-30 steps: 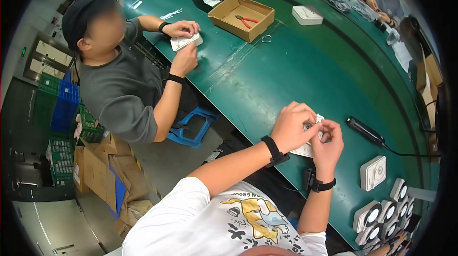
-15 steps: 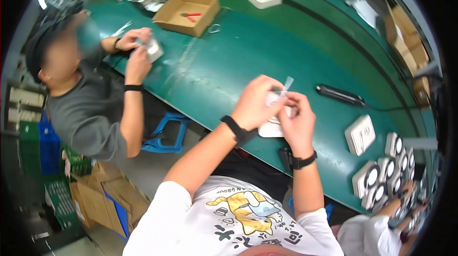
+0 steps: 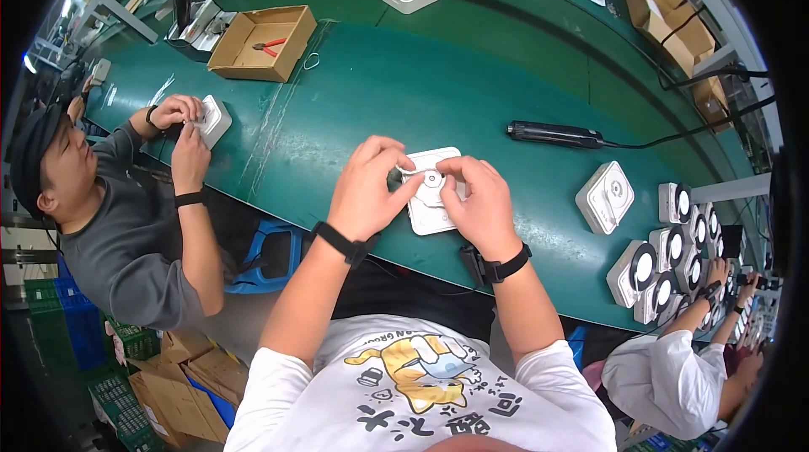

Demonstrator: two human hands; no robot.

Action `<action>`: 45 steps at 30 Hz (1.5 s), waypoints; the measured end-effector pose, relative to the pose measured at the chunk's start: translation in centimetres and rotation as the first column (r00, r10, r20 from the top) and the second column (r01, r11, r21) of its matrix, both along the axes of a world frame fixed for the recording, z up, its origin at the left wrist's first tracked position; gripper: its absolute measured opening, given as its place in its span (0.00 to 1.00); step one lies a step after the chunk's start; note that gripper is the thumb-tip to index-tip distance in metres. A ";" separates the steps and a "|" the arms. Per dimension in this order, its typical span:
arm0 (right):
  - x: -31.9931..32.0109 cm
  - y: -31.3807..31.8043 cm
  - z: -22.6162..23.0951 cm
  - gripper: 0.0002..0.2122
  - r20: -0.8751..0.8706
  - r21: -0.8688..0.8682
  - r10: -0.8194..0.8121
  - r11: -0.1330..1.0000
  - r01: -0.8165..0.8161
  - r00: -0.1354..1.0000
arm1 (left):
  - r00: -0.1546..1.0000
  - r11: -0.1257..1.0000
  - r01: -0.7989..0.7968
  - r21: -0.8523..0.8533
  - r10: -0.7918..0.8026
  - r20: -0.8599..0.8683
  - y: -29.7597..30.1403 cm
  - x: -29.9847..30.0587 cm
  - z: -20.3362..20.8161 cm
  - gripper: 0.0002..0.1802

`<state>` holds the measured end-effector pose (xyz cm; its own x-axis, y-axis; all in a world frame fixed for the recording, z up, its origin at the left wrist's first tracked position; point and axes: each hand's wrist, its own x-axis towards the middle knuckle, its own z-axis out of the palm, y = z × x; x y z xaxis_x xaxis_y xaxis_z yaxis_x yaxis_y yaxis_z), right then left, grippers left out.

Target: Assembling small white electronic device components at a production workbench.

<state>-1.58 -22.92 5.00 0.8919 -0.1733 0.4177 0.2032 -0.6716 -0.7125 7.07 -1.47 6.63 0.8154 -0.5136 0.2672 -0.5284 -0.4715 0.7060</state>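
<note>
Fingertips of the left hand (image 3: pixel 368 185) and right hand (image 3: pixel 476 199) pinch the round centre of a white square unit (image 3: pixel 430 199), both hands grasping it; the unit lies flat on the green bench (image 3: pixel 472 81), near its front edge; a black electric screwdriver (image 3: pixel 552 133) lies beyond; similar white units (image 3: pixel 605 197) sit to the right; a co-worker's hands (image 3: pixel 181 128) handle another unit at left.

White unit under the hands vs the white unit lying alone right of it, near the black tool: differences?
The held unit is pinched between the left hand and right hand; the loose unit lies untouched on the green table. The held unit is half covered by fingers; the loose unit shows whole. Both are white, squarish, with a round centre.
</note>
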 end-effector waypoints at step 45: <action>5.7 -1.4 6.5 0.14 -0.674 -0.034 0.204 0.951 -0.307 0.709 | 0.987 0.992 0.090 -0.092 -0.076 0.142 0.5 -5.1 -4.2 0.60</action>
<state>4.08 -24.35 11.51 0.9510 0.1139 -0.2875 -0.1021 -0.7619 -0.6396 1.95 -1.02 2.48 0.7226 -0.5437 0.4267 -0.6586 -0.3541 0.6640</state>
